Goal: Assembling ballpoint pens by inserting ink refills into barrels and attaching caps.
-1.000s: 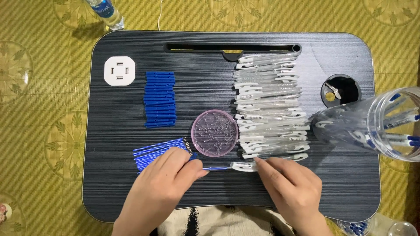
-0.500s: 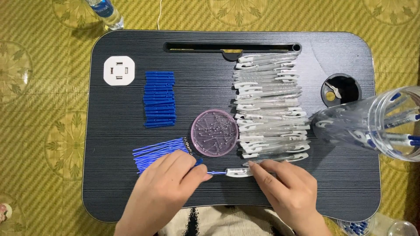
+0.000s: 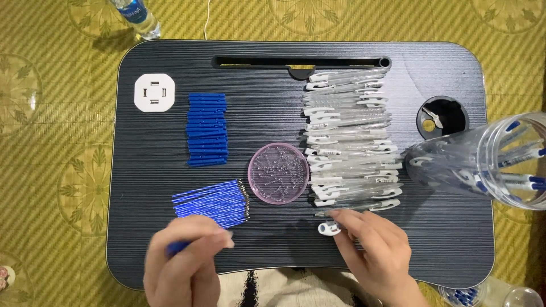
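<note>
On the near edge of the black lap desk [image 3: 170, 187], both of the person's hands are at work. The left hand [image 3: 185, 264] is blurred; its fingers are curled together around one blue piece [image 3: 177, 248], whose end shows at the left of the fist, though the blur hides exactly what it is. The right hand [image 3: 375, 250] lies just to the right, fingers closed down on one clear pen barrel with a white clip [image 3: 330, 228], whose clip end pokes out to the left of the fingertips.

Just beyond the left hand lies one fanned bundle of thin blue ink refills [image 3: 211, 202], too many and too tightly packed to count. Further off is one neat stack of short blue caps [image 3: 207, 129], again too close-set for a sure count. One white square socket block [image 3: 154, 92] sits at the far left corner.

In the middle stands one round pink dish [image 3: 278, 173] filled with tiny springs. To its right runs one long row of clear pen barrels [image 3: 350, 136], overlapping, well over a dozen. One round cup hole [image 3: 442, 116] in the desk holds a small item I cannot make out. One clear plastic jar [image 3: 483, 162] lies tipped at the right edge with finished blue pens inside. One water bottle [image 3: 135, 16] stands on the yellow mat [image 3: 51, 113] beyond the desk.
</note>
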